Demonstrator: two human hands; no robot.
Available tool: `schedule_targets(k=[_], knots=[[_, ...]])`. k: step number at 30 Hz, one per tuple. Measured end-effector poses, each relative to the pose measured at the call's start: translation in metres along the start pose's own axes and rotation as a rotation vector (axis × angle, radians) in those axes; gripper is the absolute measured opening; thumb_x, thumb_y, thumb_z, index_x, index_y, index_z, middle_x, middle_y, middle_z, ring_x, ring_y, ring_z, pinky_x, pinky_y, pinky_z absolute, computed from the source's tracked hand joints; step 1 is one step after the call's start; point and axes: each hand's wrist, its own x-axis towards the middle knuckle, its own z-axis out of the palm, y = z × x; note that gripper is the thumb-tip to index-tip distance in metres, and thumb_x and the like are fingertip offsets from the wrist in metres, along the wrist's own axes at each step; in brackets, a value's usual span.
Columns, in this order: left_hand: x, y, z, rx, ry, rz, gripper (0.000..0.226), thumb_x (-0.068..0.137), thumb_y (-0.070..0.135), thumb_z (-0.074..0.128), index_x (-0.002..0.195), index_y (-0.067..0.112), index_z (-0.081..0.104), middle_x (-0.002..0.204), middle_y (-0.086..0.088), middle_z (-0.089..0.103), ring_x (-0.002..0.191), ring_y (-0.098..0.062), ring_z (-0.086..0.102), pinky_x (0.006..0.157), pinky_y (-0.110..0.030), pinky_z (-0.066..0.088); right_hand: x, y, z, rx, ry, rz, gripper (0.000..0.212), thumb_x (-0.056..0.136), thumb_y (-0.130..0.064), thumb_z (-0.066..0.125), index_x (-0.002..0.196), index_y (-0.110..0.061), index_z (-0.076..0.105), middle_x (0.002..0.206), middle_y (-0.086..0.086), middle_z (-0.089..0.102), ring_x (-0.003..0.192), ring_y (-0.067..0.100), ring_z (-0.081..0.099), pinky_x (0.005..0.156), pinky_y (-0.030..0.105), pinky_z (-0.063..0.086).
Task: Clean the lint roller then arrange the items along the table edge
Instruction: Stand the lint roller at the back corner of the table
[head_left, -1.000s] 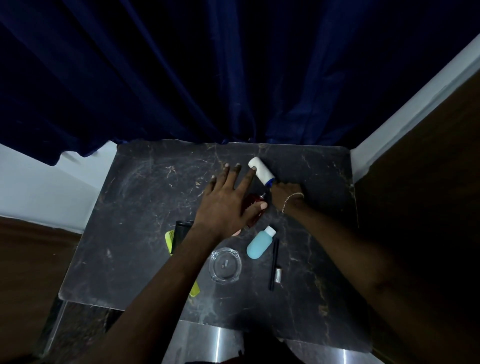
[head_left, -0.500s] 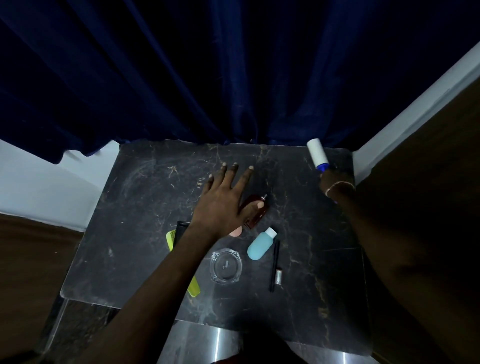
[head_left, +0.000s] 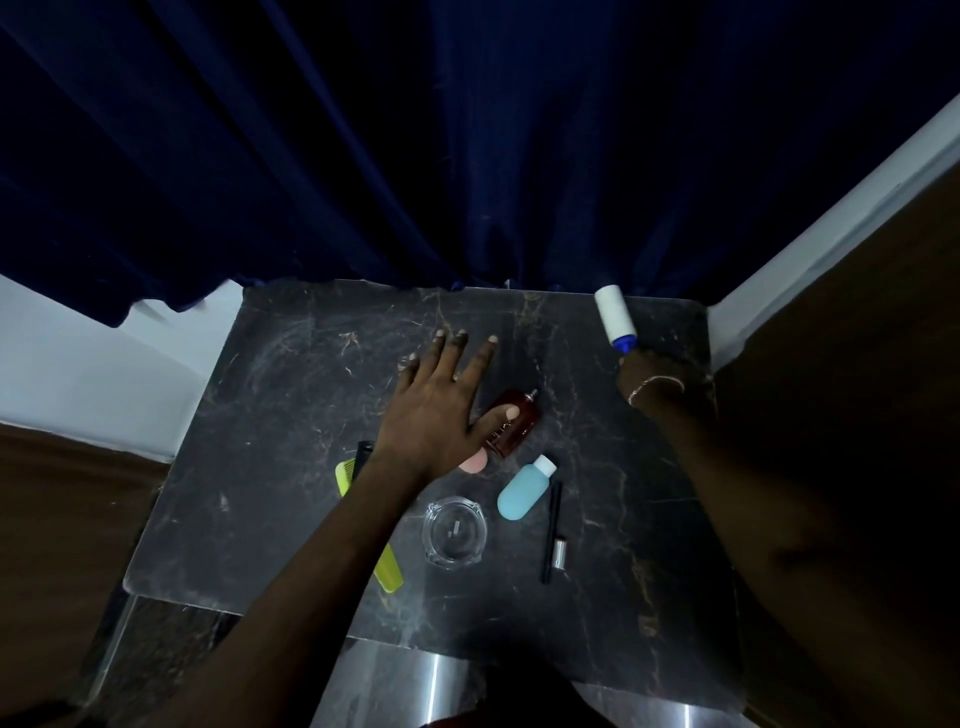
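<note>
My right hand (head_left: 644, 376) grips the blue handle of a white lint roller (head_left: 614, 314), whose head points toward the far right corner of the dark marble table (head_left: 291, 467). My left hand (head_left: 441, 402) lies flat with fingers spread near the table's middle, its thumb resting on a brown bottle (head_left: 514, 428). Below that hand lie a pink sponge (head_left: 474, 461), a light blue bottle (head_left: 524, 492), a glass ashtray (head_left: 454, 530), a black pencil (head_left: 551, 530) with a small silver cap (head_left: 559, 555), and a yellow comb (head_left: 387, 569) and black comb (head_left: 362, 457) partly under my forearm.
A dark blue curtain (head_left: 467, 156) hangs along the table's far edge. A white wall strip (head_left: 831, 218) and brown panel border the right side. The table's left half is bare marble.
My right hand carried the lint roller from the table's middle to the far right corner, then settled it slightly lower. My left hand stayed flat in place.
</note>
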Motion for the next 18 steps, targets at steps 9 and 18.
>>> schedule_targets(k=[9,18], knots=[[-0.006,0.009,-0.001,-0.003,0.003,0.018,0.087,0.095,0.079,0.026,0.165,0.033,0.004,0.173,-0.011,0.015,0.161,-0.033,0.011,0.128,-0.057,0.021,-0.038,-0.056,0.021,-0.213,-0.044,-0.217,0.039,0.108,-0.021,0.032,0.140,-0.006,0.049,0.139,0.013,0.058,0.129,0.032,0.057,0.108,0.040,0.045],[-0.015,0.003,-0.002,-0.001,0.006,0.013,0.085,0.097,0.077,0.032,0.165,0.035,0.004,0.173,-0.010,0.013,0.162,-0.031,0.008,0.129,-0.056,0.019,-0.036,-0.051,0.013,-0.234,-0.010,-0.221,0.039,0.108,-0.020,0.033,0.139,-0.004,0.052,0.141,0.015,0.056,0.131,0.033,0.055,0.109,0.040,0.044]])
